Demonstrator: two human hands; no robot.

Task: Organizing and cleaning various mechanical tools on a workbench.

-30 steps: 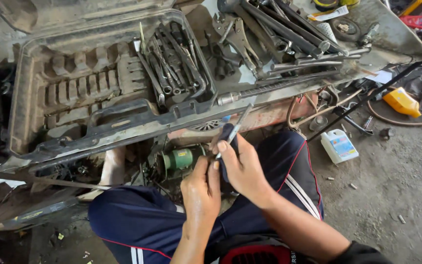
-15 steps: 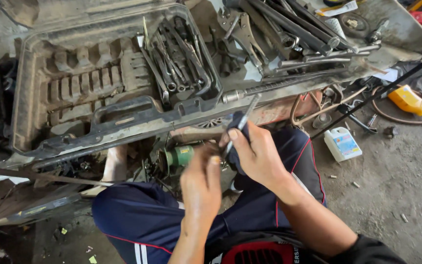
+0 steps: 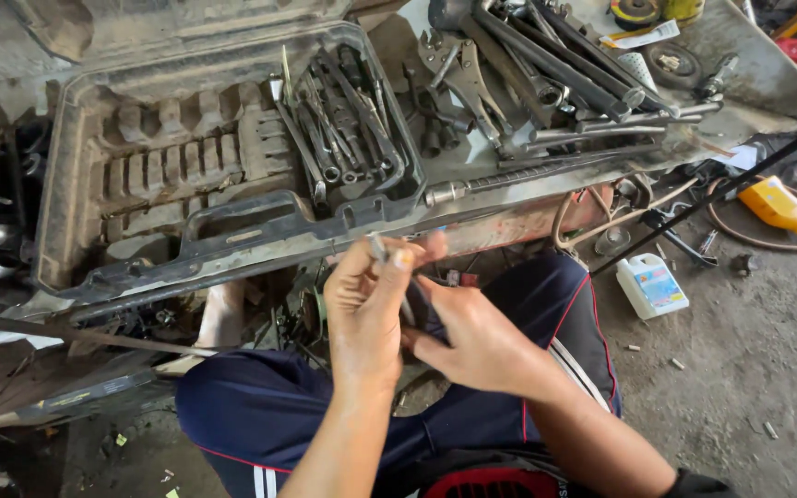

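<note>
Small metal tool pinched upright in my left hand, fingers clenched on its shank, held over my lap just near of the open grey tool case; my right hand cups something dark beside it, grip on it unclear. Seems I'm fitting the two together; next wants a steadier alignment. A second ago my right hand held the tool up near the case edge; now the left has it, lower.

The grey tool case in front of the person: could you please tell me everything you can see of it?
The tool case is a dirty grey moulded plastic tray, lying open and flat on the cluttered bench. Its left part shows rows of empty socket slots; the right compartment holds a heap of wrenches. A carry handle is moulded into the near edge. More loose tools lie beside it to the right. Neither hand touches it.
</note>
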